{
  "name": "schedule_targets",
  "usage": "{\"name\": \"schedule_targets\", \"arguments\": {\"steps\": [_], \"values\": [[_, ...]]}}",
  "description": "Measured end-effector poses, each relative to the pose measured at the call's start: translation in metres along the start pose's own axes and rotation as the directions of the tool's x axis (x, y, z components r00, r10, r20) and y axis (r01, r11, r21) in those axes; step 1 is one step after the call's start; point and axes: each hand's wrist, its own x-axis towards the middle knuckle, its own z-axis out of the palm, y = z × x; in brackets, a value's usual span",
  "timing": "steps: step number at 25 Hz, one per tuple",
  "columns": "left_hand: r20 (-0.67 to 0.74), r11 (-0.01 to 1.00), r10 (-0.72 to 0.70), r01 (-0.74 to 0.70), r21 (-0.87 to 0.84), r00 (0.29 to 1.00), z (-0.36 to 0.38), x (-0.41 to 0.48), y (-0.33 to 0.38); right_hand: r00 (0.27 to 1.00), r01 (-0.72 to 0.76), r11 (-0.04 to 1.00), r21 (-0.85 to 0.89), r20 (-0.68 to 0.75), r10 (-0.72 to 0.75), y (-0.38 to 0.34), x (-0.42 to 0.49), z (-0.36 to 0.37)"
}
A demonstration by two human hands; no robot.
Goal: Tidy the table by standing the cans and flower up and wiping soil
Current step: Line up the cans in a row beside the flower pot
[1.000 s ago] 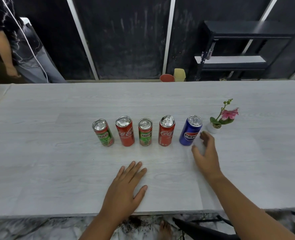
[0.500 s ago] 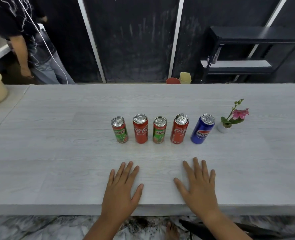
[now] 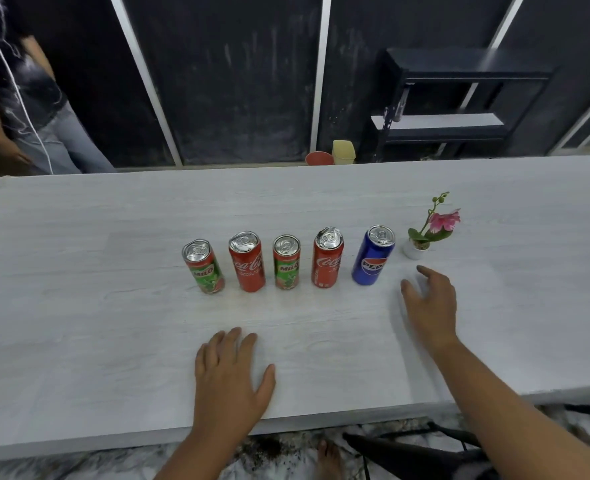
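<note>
Milo cans [image 3: 203, 266], Coca-Cola cans [image 3: 247, 261], Pepsi can [image 3: 373, 255]

A long pale wood-grain table [image 3: 79, 306] spans the room. Beyond its far edge, dark wall panels [image 3: 238, 81] with white vertical strips; black metal shelving [image 3: 459, 98] toward the far right corner. Marbled floor [image 3: 79, 465] below.

Five cans stand upright in a row across the pale tabletop [image 3: 79, 271]: a green Milo can [image 3: 203, 266], a red Coca-Cola can [image 3: 247, 261], a second Milo can [image 3: 286, 262], a second Coca-Cola can [image 3: 327, 257] and a blue Pepsi can [image 3: 373, 255]. At three o'clock from the Pepsi can, the flower [image 3: 428, 226] stands upright in its small white pot. The left hand [image 3: 229, 379] lies flat at six o'clock. The right hand [image 3: 430, 303] is near the pot, with its fingers [image 3: 407, 289] spread and holding nothing.
</note>
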Motion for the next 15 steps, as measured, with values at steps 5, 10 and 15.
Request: {"name": "schedule_targets", "arguments": {"steps": [5, 10, 15], "values": [[0.027, 0.972, 0.217, -0.213, -0.101, 0.976, 0.016, 0.039, 0.08, 0.994, -0.109, 0.988, 0.113, -0.018, 0.112, 0.005, 0.052, 0.002], [-0.02, 0.953, 0.284, -0.285, -0.106, 0.959, 0.036, 0.061, 0.119, 0.995, -0.078, 0.996, 0.049, -0.059, 0.081, 0.008, 0.078, 0.007], [-0.04, 0.952, 0.284, -0.287, -0.11, 0.958, 0.039, 0.06, 0.116, 0.992, 0.003, 0.999, 0.04, -0.127, 0.002, 0.013, 0.081, 0.007]]}}
